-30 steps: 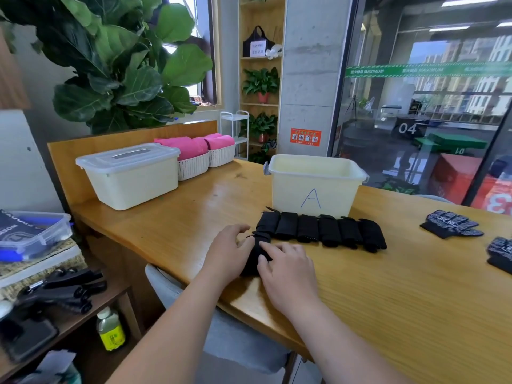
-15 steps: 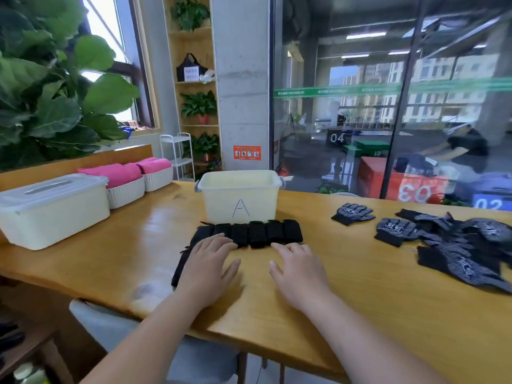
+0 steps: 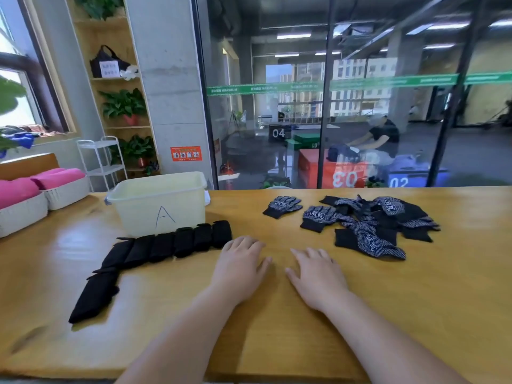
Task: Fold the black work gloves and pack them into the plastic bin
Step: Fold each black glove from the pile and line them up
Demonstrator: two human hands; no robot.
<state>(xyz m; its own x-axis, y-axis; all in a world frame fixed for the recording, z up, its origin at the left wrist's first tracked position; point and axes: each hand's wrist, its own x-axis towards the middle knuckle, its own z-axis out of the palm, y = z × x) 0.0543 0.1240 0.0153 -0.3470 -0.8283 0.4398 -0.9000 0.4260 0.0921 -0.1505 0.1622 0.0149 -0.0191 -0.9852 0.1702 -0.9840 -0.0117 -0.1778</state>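
Two bare hands lie flat on the wooden table [image 3: 388,314], side by side and apart. The left hand [image 3: 241,266] and right hand [image 3: 315,275] both have straight, spread fingers and hold nothing.

At ten o'clock from the hands stands the plastic bin [image 3: 133,214], lidless and marked "A" on its near wall. That wall hides its floor, so whether anything is in it cannot be told.

Just in front of the bin, the folded gloves [image 3: 171,245] lie in a row, touching one another. One more folded glove [image 3: 94,297] lies at eight o'clock, at the row's left end.

At two o'clock is a loose pile of unfolded gloves [image 3: 371,223], with a single glove [image 3: 282,207] apart at one o'clock.

At nine o'clock, two white baskets [image 3: 25,214] each hold pink cloth [image 3: 55,177].
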